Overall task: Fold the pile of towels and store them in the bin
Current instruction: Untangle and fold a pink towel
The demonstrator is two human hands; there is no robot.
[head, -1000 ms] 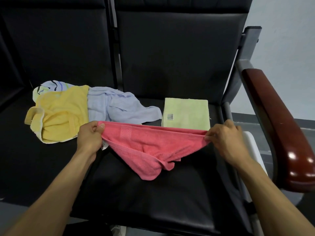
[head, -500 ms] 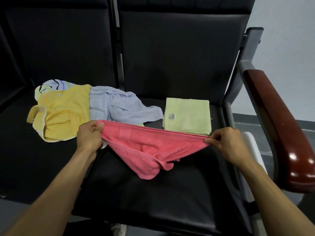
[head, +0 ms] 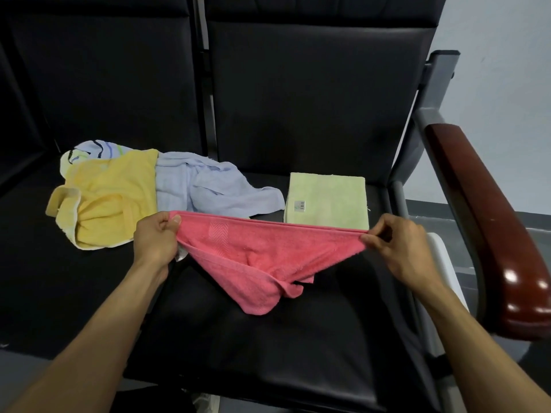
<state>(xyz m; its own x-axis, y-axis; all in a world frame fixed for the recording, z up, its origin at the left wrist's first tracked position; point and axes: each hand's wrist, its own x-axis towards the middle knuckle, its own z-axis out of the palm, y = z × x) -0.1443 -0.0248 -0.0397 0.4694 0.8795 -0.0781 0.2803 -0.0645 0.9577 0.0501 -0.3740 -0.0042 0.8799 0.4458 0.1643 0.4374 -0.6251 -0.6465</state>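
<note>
One towel looks finished in the head view: the pale green towel (head: 326,201) lies as a neat folded square at the back of the right-hand black seat (head: 268,338). Next up is the pink towel (head: 262,257), stretched along its top edge above that seat; the left hand (head: 156,238) grips one corner in curled fingers and the right hand (head: 396,244) pinches the opposite corner, while the middle sags and its lower part bunches on the cushion, so its first fold seems not yet made. Left to do, by my reading, are this one plus the unfolded pile behind it: the yellow towel (head: 110,198) crumpled on the left seat, the light blue towel (head: 214,189) sprawled across the gap between the seats, and a striped cloth (head: 89,149) peeking from under the yellow one. No bin is clearly visible; a white object (head: 444,263) beside the seat, under the right wrist, might be part of one, but I cannot tell. Nothing has been stored as far as shows. To the right stands a dark red wooden armrest (head: 489,234) on its grey frame, close to the right forearm, which could crowd a wide spread of the cloth
</note>
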